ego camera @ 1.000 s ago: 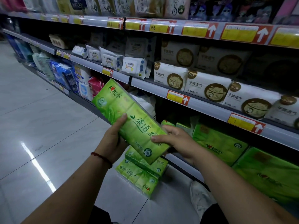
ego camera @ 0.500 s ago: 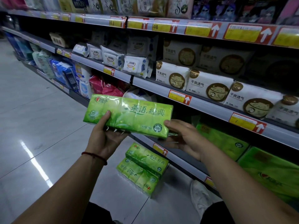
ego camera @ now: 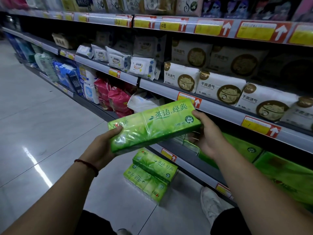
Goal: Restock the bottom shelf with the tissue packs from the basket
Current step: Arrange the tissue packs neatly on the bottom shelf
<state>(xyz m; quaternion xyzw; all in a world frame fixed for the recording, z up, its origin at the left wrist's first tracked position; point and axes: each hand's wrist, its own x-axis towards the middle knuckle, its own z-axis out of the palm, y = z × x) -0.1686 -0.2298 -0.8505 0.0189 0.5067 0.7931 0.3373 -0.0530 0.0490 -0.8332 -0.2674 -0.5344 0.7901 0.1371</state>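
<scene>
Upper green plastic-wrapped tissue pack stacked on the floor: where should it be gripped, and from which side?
Grip the upper green plastic-wrapped tissue pack across its narrow width, mid-length, from above: it lies flat on a lower green pack, broad face up, both long edges exposed. The shelf edge behind crowds that side. The left hand and right hand hold another green pack.

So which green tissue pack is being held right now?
The raised pack, gripped at its ends by the left hand and right hand in front of the shelves; two other packs lie stacked on the floor.
</scene>
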